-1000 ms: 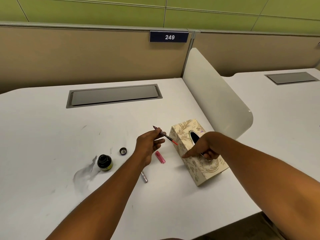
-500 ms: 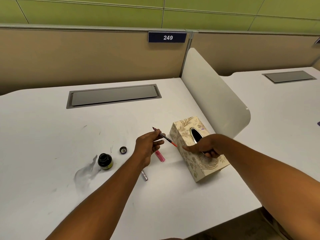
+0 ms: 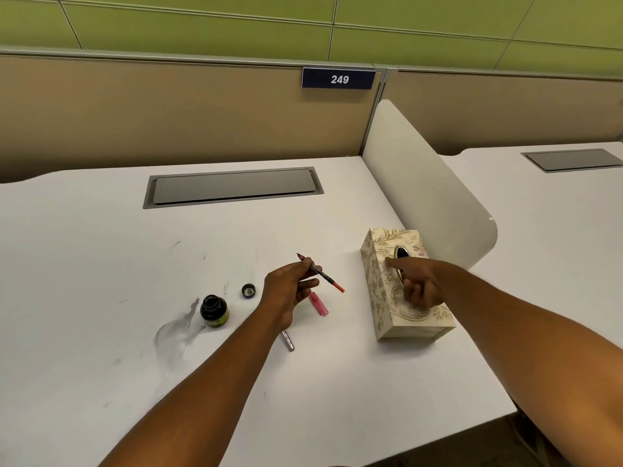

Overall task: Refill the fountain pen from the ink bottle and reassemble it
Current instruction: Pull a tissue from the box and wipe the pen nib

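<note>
- The left hand (image 3: 290, 291) is pinching the inner part of the fountain pen (image 3: 320, 273) between the thumb and the fingers, holding it a little above the worktop (image 3: 101, 264), near the middle of it.
- This pen part is looking thin and dark, with a fine nib at one end and an orange-red piece at the other end.
- The pink pen piece (image 3: 319, 304) is lying flat on the worktop just under the left hand, on its right side.
- A silver pen piece (image 3: 288, 341) is lying nearer to the person, partly hidden by the left forearm.
- The ink bottle (image 3: 214, 311) is standing upright and open, left of the left hand, and its small cap (image 3: 248, 290) is lying just beside it, on the far right of it.
- A grey smear (image 3: 175, 332) is showing on the worktop to the left of the bottle.
- The right hand (image 3: 418, 284) is resting on the patterned tissue box (image 3: 381, 291), with the index finger stretched out beside the oval opening and the other fingers curled; it is gripping nothing.
- The box is standing to the right of the pen, well apart from the bottle, next to a white divider (image 3: 424, 190).
- The long axis of the held pen part is running diagonally: the nib is pointing far and left, the orange-red end near and right, toward the box.
</note>
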Motion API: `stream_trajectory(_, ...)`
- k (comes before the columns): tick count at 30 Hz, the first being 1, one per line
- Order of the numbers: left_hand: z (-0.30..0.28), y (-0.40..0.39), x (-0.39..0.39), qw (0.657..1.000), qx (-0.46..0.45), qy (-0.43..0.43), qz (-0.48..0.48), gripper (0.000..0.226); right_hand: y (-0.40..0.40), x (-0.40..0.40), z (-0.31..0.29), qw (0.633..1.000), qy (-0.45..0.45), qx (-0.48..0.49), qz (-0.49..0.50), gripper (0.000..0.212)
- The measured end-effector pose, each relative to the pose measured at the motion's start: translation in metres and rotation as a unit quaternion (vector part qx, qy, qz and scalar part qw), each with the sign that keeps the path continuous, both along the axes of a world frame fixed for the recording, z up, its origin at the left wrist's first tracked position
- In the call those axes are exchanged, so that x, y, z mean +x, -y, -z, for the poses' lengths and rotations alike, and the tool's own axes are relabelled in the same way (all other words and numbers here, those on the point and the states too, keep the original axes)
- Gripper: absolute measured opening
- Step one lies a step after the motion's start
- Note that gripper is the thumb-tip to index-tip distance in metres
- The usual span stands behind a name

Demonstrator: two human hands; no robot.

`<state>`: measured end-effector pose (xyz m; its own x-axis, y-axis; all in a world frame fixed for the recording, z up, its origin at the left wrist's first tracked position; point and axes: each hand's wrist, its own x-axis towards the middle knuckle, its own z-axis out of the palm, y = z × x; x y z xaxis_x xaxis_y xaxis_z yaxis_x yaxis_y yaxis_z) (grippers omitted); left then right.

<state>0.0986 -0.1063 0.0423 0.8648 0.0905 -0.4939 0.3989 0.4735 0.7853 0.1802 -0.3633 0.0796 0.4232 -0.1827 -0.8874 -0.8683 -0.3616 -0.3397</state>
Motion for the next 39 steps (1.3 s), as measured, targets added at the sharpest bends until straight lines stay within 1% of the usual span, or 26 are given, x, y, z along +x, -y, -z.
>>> stream_trajectory(2, 0.001, -0.003, -0.001, 1.0, 0.002, -0.001, -0.004, 0.014, -0.006, -0.002, 0.002, 1.0, 0.007, -0.016, 0.006, 0.049)
stream_trajectory(3, 0.001, -0.004, -0.001, 1.0, 0.003, -0.001, -0.004, 0.015, -0.009, -0.005, 0.002, 0.999, 0.027, -0.026, 0.022, 0.044)
stream_trajectory(4, 0.002, -0.005, -0.001, 1.0, 0.003, -0.001, -0.002, 0.015, -0.013, -0.009, 0.0, 0.997, 0.062, -0.039, 0.028, 0.039)
stream_trajectory(5, 0.002, -0.005, -0.001, 1.0, 0.004, -0.001, -0.001, 0.016, -0.016, -0.012, 0.001, 0.99, 0.119, -0.071, 0.009, 0.036)
stream_trajectory(6, 0.003, -0.006, -0.001, 1.0, 0.005, -0.002, 0.0, 0.016, -0.019, -0.014, 0.004, 0.974, 0.186, -0.124, -0.03, 0.037)
stream_trajectory(7, 0.003, -0.005, -0.001, 1.0, 0.006, -0.002, 0.0, 0.016, -0.021, -0.017, 0.007, 0.944, 0.255, -0.193, -0.086, 0.041)
stream_trajectory(8, 0.003, -0.005, -0.002, 1.0, 0.007, -0.002, 0.002, 0.016, -0.023, -0.019, 0.009, 0.903, 0.308, -0.265, -0.139, 0.046)
stream_trajectory(9, 0.002, -0.004, -0.002, 1.0, 0.008, -0.001, 0.004, 0.016, -0.024, -0.019, 0.01, 0.873, 0.335, -0.313, -0.167, 0.048)
stream_trajectory(10, 0.002, -0.004, -0.002, 1.0, 0.009, -0.001, 0.006, 0.016, -0.024, -0.019, 0.009, 0.855, 0.353, -0.335, -0.181, 0.045)
stream_trajectory(12, 0.0, -0.003, -0.003, 1.0, 0.011, 0.001, 0.011, 0.016, -0.019, -0.018, 0.006, 0.838, 0.379, -0.345, -0.187, 0.032)
stream_trajectory(15, -0.001, -0.004, -0.002, 1.0, 0.014, 0.006, 0.009, 0.016, -0.008, -0.015, -0.001, 0.84, 0.417, -0.317, -0.141, 0.018)
stream_trajectory(17, -0.002, -0.005, -0.003, 1.0, 0.016, 0.006, 0.009, 0.016, -0.001, -0.013, -0.007, 0.843, 0.431, -0.298, -0.125, 0.011)
stream_trajectory(19, -0.003, -0.006, -0.003, 1.0, 0.018, 0.007, 0.009, 0.016, 0.008, -0.009, -0.01, 0.831, 0.44, -0.311, -0.138, 0.013)
stream_trajectory(21, -0.003, -0.007, -0.002, 1.0, 0.02, 0.009, 0.007, 0.016, 0.017, -0.004, -0.01, 0.797, 0.46, -0.344, -0.186, 0.016)
stream_trajectory(23, -0.003, -0.007, -0.002, 1.0, 0.023, 0.01, 0.008, 0.016, 0.026, 0.0, -0.008, 0.755, 0.468, -0.369, -0.273, 0.019)
stream_trajectory(26, -0.002, -0.007, -0.001, 0.999, 0.031, 0.007, 0.006, 0.016, 0.031, 0.002, 0.0, 0.7, 0.443, -0.395, -0.397, 0.028)
stream_trajectory(28, -0.002, -0.005, 0.0, 0.999, 0.034, 0.006, 0.003, 0.015, 0.032, 0.003, 0.006, 0.676, 0.415, -0.414, -0.447, 0.034)
stream_trajectory(30, -0.002, -0.004, 0.0, 0.999, 0.033, 0.006, 0.002, 0.014, 0.029, 0.005, 0.012, 0.65, 0.389, -0.437, -0.485, 0.034)
stream_trajectory(35, -0.004, -0.003, 0.003, 0.999, 0.037, 0.008, -0.006, 0.014, 0.022, 0.012, 0.016, 0.632, 0.351, -0.46, -0.515, 0.029)
stream_trajectory(38, -0.004, -0.001, 0.003, 0.999, 0.043, 0.008, -0.006, 0.015, 0.024, 0.012, 0.018, 0.611, 0.376, -0.468, -0.516, 0.026)
stream_trajectory(39, -0.003, -0.001, 0.003, 0.999, 0.045, 0.007, -0.006, 0.016, 0.025, 0.011, 0.018, 0.612, 0.389, -0.462, -0.51, 0.025)
